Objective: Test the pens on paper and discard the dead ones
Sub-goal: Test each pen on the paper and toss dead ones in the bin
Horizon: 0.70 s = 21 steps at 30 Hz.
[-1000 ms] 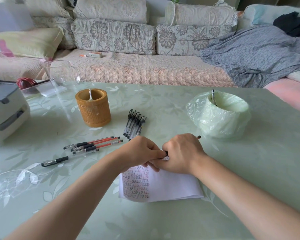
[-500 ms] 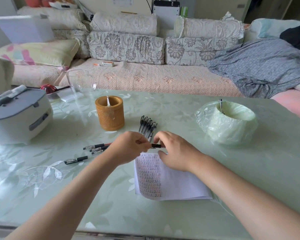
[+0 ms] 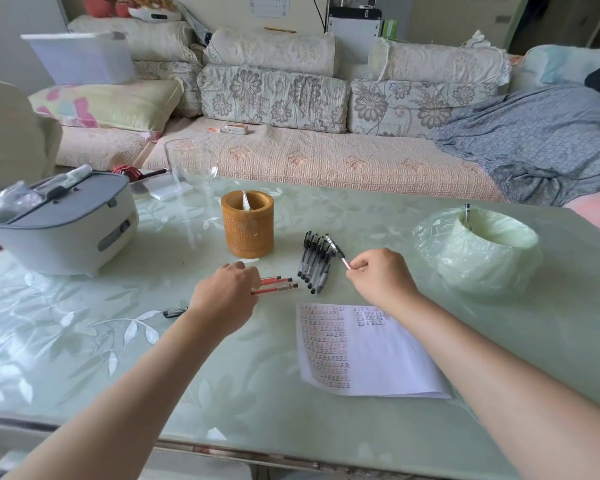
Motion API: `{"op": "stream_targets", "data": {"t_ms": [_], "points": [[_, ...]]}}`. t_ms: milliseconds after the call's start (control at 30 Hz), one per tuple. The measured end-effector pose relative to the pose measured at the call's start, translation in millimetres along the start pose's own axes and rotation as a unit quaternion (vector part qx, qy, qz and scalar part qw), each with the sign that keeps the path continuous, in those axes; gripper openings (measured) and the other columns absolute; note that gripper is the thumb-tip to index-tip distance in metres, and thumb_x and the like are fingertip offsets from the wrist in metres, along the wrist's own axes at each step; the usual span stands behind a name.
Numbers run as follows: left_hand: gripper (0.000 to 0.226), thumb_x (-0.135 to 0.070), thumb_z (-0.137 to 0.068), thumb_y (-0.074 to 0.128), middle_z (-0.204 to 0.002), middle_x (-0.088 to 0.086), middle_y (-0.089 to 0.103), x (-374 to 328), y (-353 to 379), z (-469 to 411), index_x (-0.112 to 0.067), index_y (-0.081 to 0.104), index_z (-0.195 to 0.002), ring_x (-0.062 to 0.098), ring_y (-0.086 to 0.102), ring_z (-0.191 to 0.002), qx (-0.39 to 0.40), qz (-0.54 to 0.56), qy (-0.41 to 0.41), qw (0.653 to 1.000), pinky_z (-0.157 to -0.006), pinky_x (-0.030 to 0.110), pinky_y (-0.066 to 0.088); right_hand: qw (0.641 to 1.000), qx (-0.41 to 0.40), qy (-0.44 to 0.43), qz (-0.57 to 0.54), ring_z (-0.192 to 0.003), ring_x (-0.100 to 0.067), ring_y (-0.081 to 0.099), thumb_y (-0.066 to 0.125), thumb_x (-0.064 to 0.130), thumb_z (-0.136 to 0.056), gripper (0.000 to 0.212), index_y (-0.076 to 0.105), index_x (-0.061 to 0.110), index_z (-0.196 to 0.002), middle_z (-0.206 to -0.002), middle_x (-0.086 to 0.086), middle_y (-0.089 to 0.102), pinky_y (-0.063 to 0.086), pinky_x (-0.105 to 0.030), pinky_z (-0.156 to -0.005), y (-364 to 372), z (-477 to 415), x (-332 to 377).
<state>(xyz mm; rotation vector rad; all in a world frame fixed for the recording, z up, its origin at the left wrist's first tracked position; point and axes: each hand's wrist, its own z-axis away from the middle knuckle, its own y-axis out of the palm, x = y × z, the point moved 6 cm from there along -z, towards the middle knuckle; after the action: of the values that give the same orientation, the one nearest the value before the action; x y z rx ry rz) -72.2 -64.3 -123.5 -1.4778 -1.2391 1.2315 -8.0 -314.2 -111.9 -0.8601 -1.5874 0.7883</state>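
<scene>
A sheet of paper covered in rows of test marks lies on the green glass table. My right hand pinches a black-capped pen, its cap end over a bunch of black pens. My left hand is over three red pens, fingers curled down onto them; whether it grips one is hidden. One more black pen shows beside my left wrist. A bin lined with a green bag at the right holds a pen. A wooden pen pot stands behind.
A grey and white appliance sits at the table's left. A clear glass jug and a white block stand at the far edge. A sofa with cushions and a grey blanket lies beyond. The table's near edge runs along the bottom.
My hands have parted from the pen they held together over the paper. The left moved left onto the red pens; the right carried the capped pen up toward the black bunch.
</scene>
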Motion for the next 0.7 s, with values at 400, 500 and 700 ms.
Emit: {"op": "stream_targets", "data": {"t_ms": [400,500,700], "points": [[0.019,-0.023,-0.094,0.052,-0.107,-0.005,0.059,13.9,9.6,13.3,-0.027,0.064,-0.108,0.018,0.054,-0.102,0.015,-0.049,0.039,0.998,-0.072,0.033,0.05,0.995,0.002,0.095,-0.037,-0.051,-0.024,0.043,0.067,0.016,-0.073,0.025,0.056,0.009,-0.053,-0.047,-0.008,0.044,0.034,-0.027,-0.049,45.1,-12.6,-0.2],[0.014,-0.024,-0.094,0.055,-0.105,-0.006,0.059,8.2,9.4,12.7,-0.028,0.064,-0.104,0.017,0.053,-0.101,0.013,-0.041,0.061,0.997,-0.076,0.035,0.051,0.997,0.024,0.067,-0.041,-0.058,-0.022,0.04,0.067,0.024,-0.078,0.03,0.055,0.006,-0.057,-0.056,-0.008,0.042,0.026,-0.03,-0.053,49.0,-13.6,4.8],[0.013,-0.027,-0.097,0.049,-0.1,-0.009,0.068,-8.8,0.8,7.2,-0.031,0.059,-0.104,0.016,0.059,-0.094,-0.041,-0.044,0.119,0.991,-0.082,0.028,0.037,0.995,0.051,0.078,-0.027,-0.065,-0.037,0.048,0.05,0.013,-0.077,0.016,0.059,0.01,-0.064,-0.06,-0.015,0.053,0.04,-0.03,-0.053,45.7,-10.2,2.9]]}}
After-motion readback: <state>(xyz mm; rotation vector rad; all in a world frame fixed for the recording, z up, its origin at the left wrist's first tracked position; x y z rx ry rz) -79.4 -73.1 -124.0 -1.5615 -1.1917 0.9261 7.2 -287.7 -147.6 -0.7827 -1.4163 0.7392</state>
